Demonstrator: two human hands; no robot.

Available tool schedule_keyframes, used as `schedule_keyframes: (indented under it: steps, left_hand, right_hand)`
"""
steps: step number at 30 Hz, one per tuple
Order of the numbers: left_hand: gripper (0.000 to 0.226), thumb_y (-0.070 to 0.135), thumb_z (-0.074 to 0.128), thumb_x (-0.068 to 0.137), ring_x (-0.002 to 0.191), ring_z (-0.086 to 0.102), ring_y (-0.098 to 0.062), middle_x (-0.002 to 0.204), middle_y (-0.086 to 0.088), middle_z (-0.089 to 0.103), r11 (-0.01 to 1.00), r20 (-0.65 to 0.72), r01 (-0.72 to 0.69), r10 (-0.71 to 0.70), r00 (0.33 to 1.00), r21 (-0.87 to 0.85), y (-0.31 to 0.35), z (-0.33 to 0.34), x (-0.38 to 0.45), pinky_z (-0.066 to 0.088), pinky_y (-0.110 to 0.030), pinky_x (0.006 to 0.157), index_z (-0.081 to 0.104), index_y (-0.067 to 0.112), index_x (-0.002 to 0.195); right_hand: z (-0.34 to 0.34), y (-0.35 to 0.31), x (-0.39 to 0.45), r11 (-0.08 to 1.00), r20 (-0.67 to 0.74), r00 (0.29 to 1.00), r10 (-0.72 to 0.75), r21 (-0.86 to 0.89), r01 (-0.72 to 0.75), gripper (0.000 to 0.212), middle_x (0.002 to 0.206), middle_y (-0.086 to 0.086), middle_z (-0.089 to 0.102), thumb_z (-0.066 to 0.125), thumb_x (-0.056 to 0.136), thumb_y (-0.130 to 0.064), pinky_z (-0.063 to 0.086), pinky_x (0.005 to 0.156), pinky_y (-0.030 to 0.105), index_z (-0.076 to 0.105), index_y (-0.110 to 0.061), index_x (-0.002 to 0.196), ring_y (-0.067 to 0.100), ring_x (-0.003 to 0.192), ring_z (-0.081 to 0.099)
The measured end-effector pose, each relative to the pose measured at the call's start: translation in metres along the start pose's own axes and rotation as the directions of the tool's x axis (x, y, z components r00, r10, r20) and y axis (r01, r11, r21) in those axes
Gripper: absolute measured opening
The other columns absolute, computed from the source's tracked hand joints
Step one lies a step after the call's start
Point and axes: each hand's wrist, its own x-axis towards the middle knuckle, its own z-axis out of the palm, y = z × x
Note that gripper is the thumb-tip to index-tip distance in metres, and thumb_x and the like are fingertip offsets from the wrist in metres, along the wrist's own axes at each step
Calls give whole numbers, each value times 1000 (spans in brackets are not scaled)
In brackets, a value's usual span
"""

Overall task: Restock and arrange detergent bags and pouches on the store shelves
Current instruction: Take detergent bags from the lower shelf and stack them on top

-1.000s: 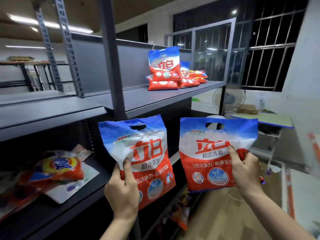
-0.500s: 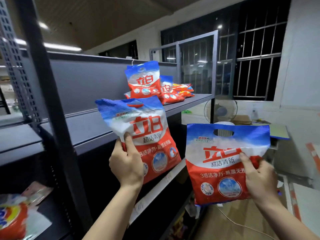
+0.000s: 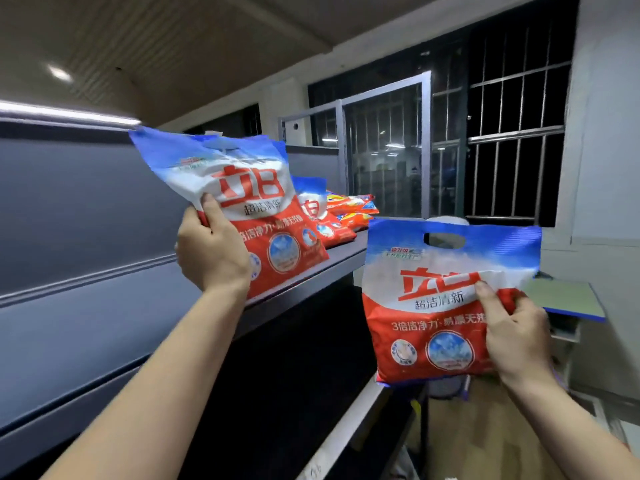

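Two red, white and blue plastic detergent bags with cut-out carry handles are in hand. The left hand (image 3: 211, 252) grips the left-hand bag (image 3: 256, 209) by its lower left side, thumb across the printed face and the other fingers hidden behind. Since a second ago this bag has risen from below the dark grey metal upper shelf (image 3: 304, 282) to shelf height; it now tilts with its top leaning toward the shelf's back panel, and its lower corner sits over the front edge. Whether it touches the shelf yet cannot be told. Judgement: this bag is about to be set down, so one placement is near complete.

The right hand (image 3: 512, 337) pinches the right-hand bag (image 3: 436, 306) at its right side, thumb on the front and fingers curled behind, gathering the plastic. That bag has stayed low, upright, off the end of the shelving and well clear of any shelf. It appears to be waiting its turn.

Toward the far end of the upper shelf lies a group of stocked detergent bags and pouches (image 3: 336, 216), some flat, one partly upright. They sit just beyond the incoming bag and limit how far along it can slide. The grey back panel (image 3: 86, 216) limits depth. A lower shelf edge (image 3: 349, 427) runs below. A barred window (image 3: 516, 133) and a green-topped bench (image 3: 568, 299) stand beyond, clear of the work.
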Motion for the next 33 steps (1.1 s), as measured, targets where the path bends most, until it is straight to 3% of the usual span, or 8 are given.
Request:
schedule_keyframes:
  steps: [10,16,19,21,24,27,29,33]
  left_hand:
    - [42,41,35,97,103,55,-34,110,-12,65,992,-186,71,-50,981,106,-17,125,91,38,-33,77,60,7,98]
    - [36,38,33,98,110,54,-31,121,-8,62,984,-346,157,-119,931,86,-36,212,140,36,-30,78,56,11,103]
    - [57,34,44,96,135,35,-31,152,-13,29,915,-324,263,-160,933,305,-75,251,149,26,-40,106,29,6,144]
    - [83,33,57,90,143,17,-32,158,-16,6,814,-331,243,-66,941,528,-94,266,148,16,-49,112,7,5,150]
    - [74,45,50,84,140,26,-33,154,-15,25,639,6,-313,435,900,703,-93,276,148,23,-49,109,28,13,146]
    - [83,76,31,72,125,48,-26,135,-7,55,423,614,-736,408,675,528,-87,283,135,32,-39,104,56,21,131]
    - [95,87,32,60,133,39,-20,145,3,44,301,748,-777,230,622,553,-88,282,130,28,-39,107,44,34,139]
    - [89,88,38,65,137,31,-24,150,5,35,108,654,-669,145,742,735,-92,268,147,28,-50,107,30,45,143]
  right_hand:
    - [67,41,114,975,101,995,0,222,-23,35,76,-2,74,63,73,-60,58,68,44,70,-26,78,19,68,71]
    - [117,67,205,931,174,984,-35,364,-31,18,79,0,75,66,83,-44,58,63,39,73,-29,77,22,72,72]
    - [145,78,250,907,224,974,-21,415,-76,16,74,0,74,65,88,-34,57,57,36,73,-29,74,20,67,72]
    - [168,80,279,868,251,968,1,481,-126,15,82,5,74,66,86,-33,58,67,49,72,-22,77,27,76,71]
    - [212,73,317,784,236,972,23,599,-164,18,79,2,70,64,88,-26,57,74,51,65,-16,72,23,77,67]
    - [260,56,337,700,245,969,29,687,-195,21,77,-2,69,63,89,-21,60,71,43,62,-16,69,19,79,69]
    - [292,49,343,658,259,965,32,721,-215,22,77,-2,69,62,88,-21,59,76,46,62,-16,66,20,81,68]
    - [360,27,349,678,218,974,58,708,-199,26,84,-1,67,57,89,-32,53,86,46,54,-20,66,22,88,64]
